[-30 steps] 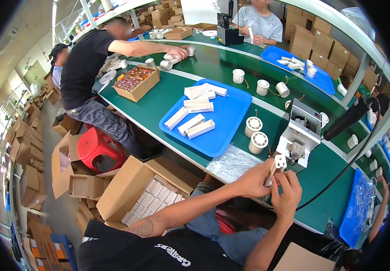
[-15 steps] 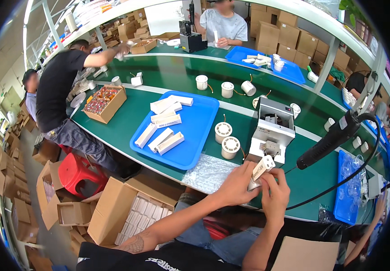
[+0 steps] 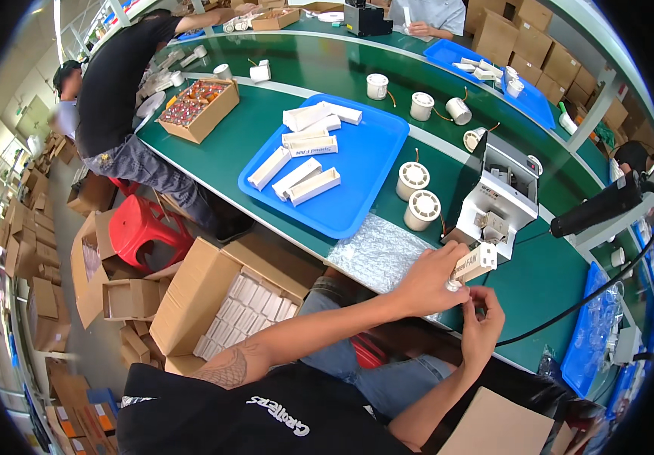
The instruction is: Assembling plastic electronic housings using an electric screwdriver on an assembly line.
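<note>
My left hand (image 3: 427,284) is closed round a white plastic casing (image 3: 475,263) with dark lettering, held tilted over the front edge of the green table. A small silvery round part (image 3: 454,285) shows at the casing's lower end, beside my left fingers. Just below it, my right hand (image 3: 483,322) is pinched, thumb against fingertips; anything between them is too small to make out. Behind the casing stands a grey-white metal device (image 3: 497,201) with an open top. Left of it are two round white slotted fan parts, the nearer one (image 3: 423,210) by a bubble-wrap sheet (image 3: 380,250).
A blue tray (image 3: 372,163) holds several white casings. A black power screwdriver (image 3: 598,206) hangs at the right, its cable (image 3: 562,322) looping down. Clear domed pieces lie in another blue tray (image 3: 578,364). An open carton (image 3: 183,311) of white casings stands left. Co-workers work across and left.
The view has tilted down, so the table appears higher. My right fingers have moved down from the casing to below its lower end. My left hand keeps hold of the casing.
</note>
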Demonstrator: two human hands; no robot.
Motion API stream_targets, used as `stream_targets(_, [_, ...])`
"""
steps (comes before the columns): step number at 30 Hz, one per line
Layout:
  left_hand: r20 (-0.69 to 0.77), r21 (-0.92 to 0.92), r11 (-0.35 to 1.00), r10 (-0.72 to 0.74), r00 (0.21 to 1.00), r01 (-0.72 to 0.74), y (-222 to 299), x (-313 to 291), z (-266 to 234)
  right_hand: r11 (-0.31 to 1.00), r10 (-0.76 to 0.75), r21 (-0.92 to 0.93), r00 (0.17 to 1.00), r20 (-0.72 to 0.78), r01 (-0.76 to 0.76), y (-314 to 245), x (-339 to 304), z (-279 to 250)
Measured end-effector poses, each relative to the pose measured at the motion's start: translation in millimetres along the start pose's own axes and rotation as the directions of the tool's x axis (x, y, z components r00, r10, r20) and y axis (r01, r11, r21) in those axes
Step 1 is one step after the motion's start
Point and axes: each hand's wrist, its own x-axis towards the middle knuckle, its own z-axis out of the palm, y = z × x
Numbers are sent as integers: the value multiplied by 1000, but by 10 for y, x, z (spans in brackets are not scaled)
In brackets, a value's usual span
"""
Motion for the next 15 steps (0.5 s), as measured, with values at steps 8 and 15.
stream_targets(8, [-96, -60, 998, -17, 995, 12, 71, 56, 128, 932, -23, 359, 997, -74, 48, 230, 6, -97])
stream_targets(15, [333, -301, 937, -73, 940, 179, 233, -56, -1154, 953, 19, 300, 981, -193, 40, 270, -6, -63])
